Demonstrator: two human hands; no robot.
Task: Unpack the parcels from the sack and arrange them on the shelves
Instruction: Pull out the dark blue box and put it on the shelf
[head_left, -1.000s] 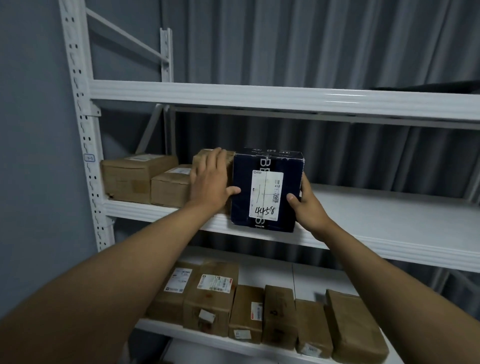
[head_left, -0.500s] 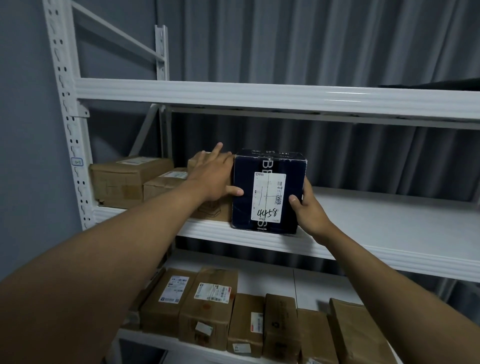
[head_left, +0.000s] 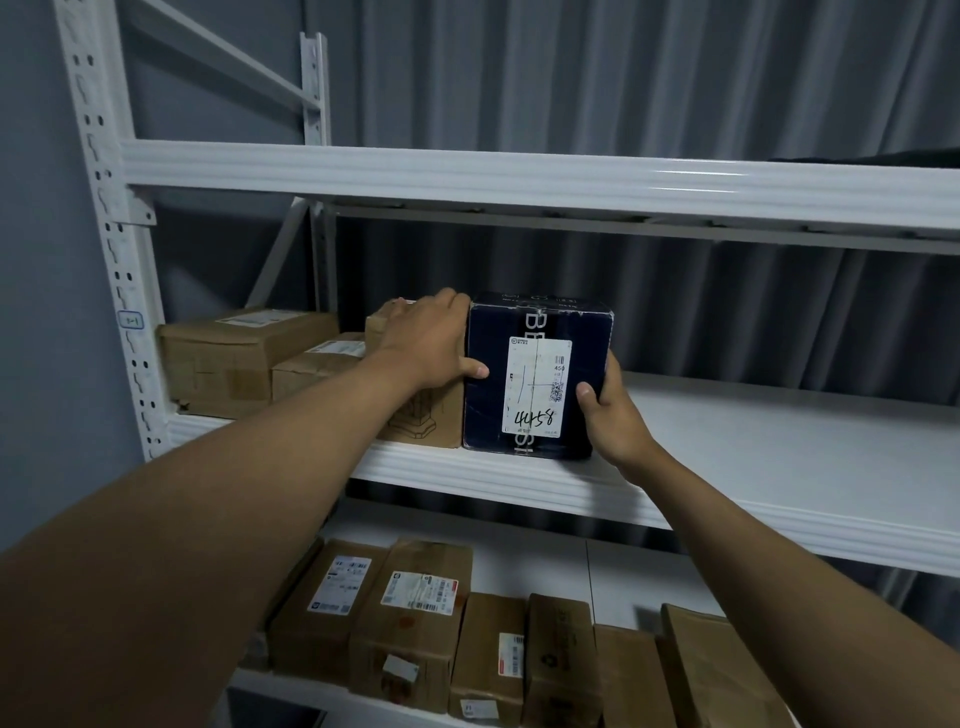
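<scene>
**Dark box squared up on the middle shelf**

While both hands bracket it, the dark box (head_left: 537, 376) stands upright on the middle shelf (head_left: 753, 467), near the front edge, its white label with "4458" facing outward. That facing is probably deliberate, so the number can be read from the aisle. The left hand (head_left: 426, 343) lies at the box's left side, thumb on the front face and fingers reaching over the brown carton (head_left: 423, 415) next to it; its grip looks flat and pressing, not wrapped round anything. The right hand (head_left: 608, 410) curls round the box's right front corner, thumb on the face near the label. Held this way from both sides, the box seems to be getting nudged tight against the carton, which it touches or nearly touches.

Left of the carton, two more brown parcels (head_left: 244, 358) sit in a row toward the upright, so the shelf fills from the left. Right of the dark box the shelf is bare board. The lower shelf (head_left: 545, 561) carries a packed row of brown parcels standing on end, labels up. No sack is in view.
</scene>
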